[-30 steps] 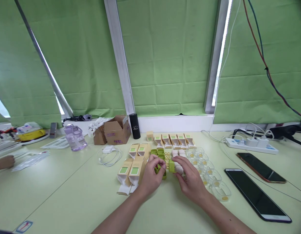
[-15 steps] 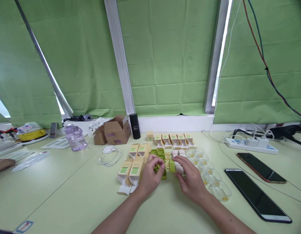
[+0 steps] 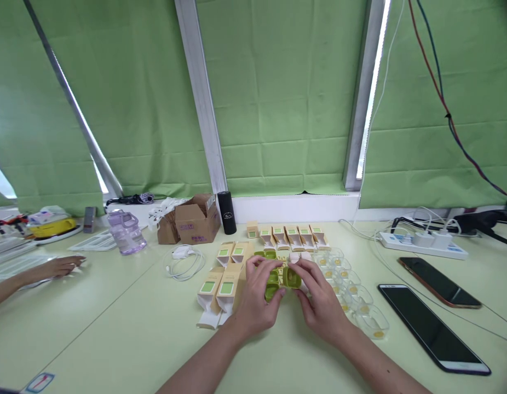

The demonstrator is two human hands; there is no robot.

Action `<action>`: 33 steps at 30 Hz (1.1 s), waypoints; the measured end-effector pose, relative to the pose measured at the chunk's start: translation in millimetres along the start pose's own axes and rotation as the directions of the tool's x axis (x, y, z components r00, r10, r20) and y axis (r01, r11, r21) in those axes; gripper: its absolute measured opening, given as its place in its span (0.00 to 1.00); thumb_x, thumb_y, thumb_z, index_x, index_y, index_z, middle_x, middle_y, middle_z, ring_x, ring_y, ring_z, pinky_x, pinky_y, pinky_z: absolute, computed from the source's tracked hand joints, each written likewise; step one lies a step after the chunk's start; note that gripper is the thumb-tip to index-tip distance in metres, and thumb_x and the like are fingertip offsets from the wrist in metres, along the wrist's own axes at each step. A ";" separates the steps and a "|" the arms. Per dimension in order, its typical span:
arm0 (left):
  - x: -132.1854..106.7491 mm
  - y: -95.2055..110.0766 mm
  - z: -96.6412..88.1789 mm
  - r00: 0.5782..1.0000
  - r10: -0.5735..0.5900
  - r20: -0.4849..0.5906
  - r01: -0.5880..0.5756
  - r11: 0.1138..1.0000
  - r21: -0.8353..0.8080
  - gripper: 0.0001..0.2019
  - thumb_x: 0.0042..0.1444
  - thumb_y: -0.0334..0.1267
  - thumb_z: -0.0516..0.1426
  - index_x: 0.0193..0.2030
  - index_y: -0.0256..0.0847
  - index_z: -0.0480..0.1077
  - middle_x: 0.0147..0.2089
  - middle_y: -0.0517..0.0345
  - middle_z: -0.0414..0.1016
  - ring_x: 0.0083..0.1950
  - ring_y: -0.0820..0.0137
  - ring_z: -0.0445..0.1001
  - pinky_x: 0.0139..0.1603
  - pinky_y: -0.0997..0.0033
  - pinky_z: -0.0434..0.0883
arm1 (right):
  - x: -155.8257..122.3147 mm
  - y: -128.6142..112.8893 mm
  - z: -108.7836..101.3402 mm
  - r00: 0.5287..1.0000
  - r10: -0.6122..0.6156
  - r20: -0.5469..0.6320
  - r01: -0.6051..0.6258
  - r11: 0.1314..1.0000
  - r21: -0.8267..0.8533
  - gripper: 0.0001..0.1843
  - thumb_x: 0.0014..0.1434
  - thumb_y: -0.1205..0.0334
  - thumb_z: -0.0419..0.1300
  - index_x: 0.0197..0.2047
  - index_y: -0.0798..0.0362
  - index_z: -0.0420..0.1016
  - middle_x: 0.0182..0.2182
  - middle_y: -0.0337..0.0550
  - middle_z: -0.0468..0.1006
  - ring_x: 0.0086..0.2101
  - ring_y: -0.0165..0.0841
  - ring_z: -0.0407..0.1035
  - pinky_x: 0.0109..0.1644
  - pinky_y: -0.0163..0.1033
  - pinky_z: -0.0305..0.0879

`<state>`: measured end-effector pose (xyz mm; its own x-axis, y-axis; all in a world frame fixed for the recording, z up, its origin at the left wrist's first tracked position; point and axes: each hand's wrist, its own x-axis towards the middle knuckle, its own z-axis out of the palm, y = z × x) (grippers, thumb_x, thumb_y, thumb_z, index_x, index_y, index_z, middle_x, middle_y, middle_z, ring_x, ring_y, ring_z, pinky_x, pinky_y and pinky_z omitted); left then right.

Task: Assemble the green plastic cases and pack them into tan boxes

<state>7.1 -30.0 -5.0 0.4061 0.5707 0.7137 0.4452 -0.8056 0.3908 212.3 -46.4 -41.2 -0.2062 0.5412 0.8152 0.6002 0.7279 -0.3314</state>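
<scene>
A small green plastic box (image 3: 292, 278) is in my right hand (image 3: 319, 298), pinched between thumb and fingers and tilted so its hollow side faces me. Close on its left, my left hand (image 3: 257, 298) has its fingers and thumb curled towards the box's edge; what lies between their tips I cannot make out. Behind the left fingers stand more green boxes (image 3: 271, 289), partly covered. Small yellow pieces (image 3: 283, 255) and white rounded pieces (image 3: 300, 256) show just beyond my hands. To the right are rows of clear plastic covers (image 3: 372, 320) with yellow spots.
Open cartons (image 3: 226, 287) lie left of my hands, with more cartons (image 3: 293, 237) in a row behind. Farther off are a brown cardboard box (image 3: 197, 221), black bottle (image 3: 226, 213), purple bottle (image 3: 127, 232) and white cable (image 3: 185, 262). Phones (image 3: 432, 328) lie right; another person's hand (image 3: 58, 268) is left.
The green box in my right hand has turned its hollow side towards me. My left hand has moved closer to it, its fingers reaching further right. The other person's hand has come further in.
</scene>
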 end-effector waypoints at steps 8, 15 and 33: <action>-0.2 -3.4 2.4 1.000 -0.003 0.022 0.003 1.000 -0.005 0.20 0.65 0.36 0.62 0.63 0.45 0.70 0.60 0.44 0.76 0.64 0.49 0.63 0.64 0.42 0.69 | 0.2 0.8 -1.5 0.993 -0.083 -0.085 0.081 0.996 -0.028 0.23 0.69 0.70 0.57 0.65 0.49 0.66 0.59 0.55 0.79 0.62 0.46 0.74 0.63 0.55 0.77; 0.8 -0.3 -0.1 1.000 -0.003 0.017 0.004 1.000 -0.019 0.21 0.64 0.36 0.62 0.63 0.44 0.70 0.59 0.44 0.76 0.64 0.48 0.64 0.64 0.40 0.68 | 3.2 -3.2 -5.1 0.988 -0.137 -0.065 0.131 0.987 -0.093 0.16 0.70 0.69 0.57 0.59 0.50 0.72 0.58 0.57 0.79 0.59 0.47 0.76 0.59 0.54 0.80; -0.4 -0.5 0.4 0.995 0.083 -0.058 -0.081 0.996 0.036 0.21 0.63 0.34 0.63 0.62 0.43 0.71 0.54 0.44 0.78 0.60 0.50 0.66 0.59 0.44 0.72 | 2.3 -4.7 -3.3 0.987 -0.160 -0.005 0.158 0.977 -0.142 0.21 0.71 0.74 0.53 0.64 0.50 0.70 0.61 0.58 0.74 0.59 0.47 0.73 0.56 0.52 0.79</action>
<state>7.0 -29.7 -5.7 0.3949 0.4917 0.7761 0.4397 -0.8429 0.3103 211.5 -49.9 -36.2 -0.2962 0.4154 0.8601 0.6637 0.7371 -0.1274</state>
